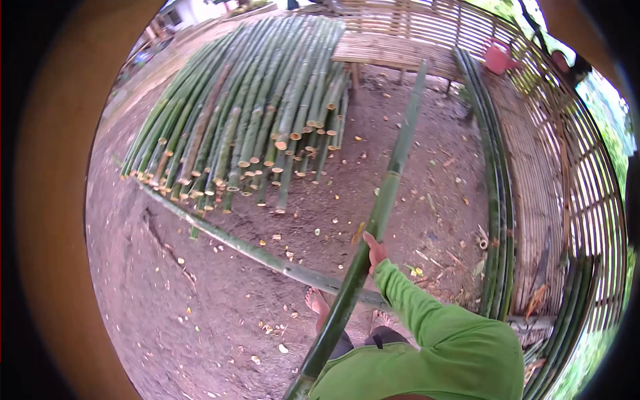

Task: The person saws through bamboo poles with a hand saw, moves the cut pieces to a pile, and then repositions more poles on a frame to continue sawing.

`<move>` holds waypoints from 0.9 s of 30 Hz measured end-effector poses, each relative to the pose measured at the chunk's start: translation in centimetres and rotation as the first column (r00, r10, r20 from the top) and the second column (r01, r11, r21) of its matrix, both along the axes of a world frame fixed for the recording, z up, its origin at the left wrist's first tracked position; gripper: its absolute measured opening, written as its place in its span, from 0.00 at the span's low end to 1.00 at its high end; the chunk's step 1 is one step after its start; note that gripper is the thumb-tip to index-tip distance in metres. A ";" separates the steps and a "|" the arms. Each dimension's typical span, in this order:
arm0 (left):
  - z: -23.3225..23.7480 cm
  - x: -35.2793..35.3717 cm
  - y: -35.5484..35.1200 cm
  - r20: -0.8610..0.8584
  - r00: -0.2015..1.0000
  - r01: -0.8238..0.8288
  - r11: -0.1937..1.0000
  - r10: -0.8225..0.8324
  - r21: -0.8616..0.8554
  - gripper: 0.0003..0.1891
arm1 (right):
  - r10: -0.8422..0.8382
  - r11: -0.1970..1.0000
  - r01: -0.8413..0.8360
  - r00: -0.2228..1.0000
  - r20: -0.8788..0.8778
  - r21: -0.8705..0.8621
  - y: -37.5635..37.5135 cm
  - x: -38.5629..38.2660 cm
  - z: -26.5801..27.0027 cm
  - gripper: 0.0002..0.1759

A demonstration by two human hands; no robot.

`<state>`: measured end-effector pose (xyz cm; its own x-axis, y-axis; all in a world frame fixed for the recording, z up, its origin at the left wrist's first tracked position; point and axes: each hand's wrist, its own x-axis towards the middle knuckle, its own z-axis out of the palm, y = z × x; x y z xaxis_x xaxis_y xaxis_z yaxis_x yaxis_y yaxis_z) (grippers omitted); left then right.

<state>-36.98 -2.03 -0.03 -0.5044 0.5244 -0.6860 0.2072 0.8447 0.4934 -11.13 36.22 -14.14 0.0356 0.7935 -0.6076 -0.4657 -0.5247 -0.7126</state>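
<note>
My right hand (375, 253), in a green sleeve, is closed around a thick green bamboo pole (393, 175). The pole slants past my body from the lower edge of the view up toward a slatted bench. My left hand is not in view. Beneath the held pole, a second bamboo pole (247, 249) lies across the ground near my feet, its left end by a large stack of cut bamboo poles (260, 100). The cut ends of the stacked poles face my side.
A bamboo slat bench (393, 51) stands at the back, with another slatted seat (533, 160) along the right fence (590, 180). Several long poles (497, 200) lean beside that seat, and a red container (497, 57) sits at its far end. Chips litter the dirt ground.
</note>
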 end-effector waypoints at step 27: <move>-2.8 -9.2 4.6 0.153 0.747 -0.664 0.720 0.647 0.201 0.27 | 0.805 0.522 -0.761 0.588 0.072 0.386 13.5 -54.1 3.7 0.31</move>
<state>-46.16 2.60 -2.79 -0.7390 0.2238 -0.6354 -0.3967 0.6179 0.6789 -65.24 49.76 -10.49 -0.7490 0.6135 -0.2503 -0.0694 -0.4483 -0.8912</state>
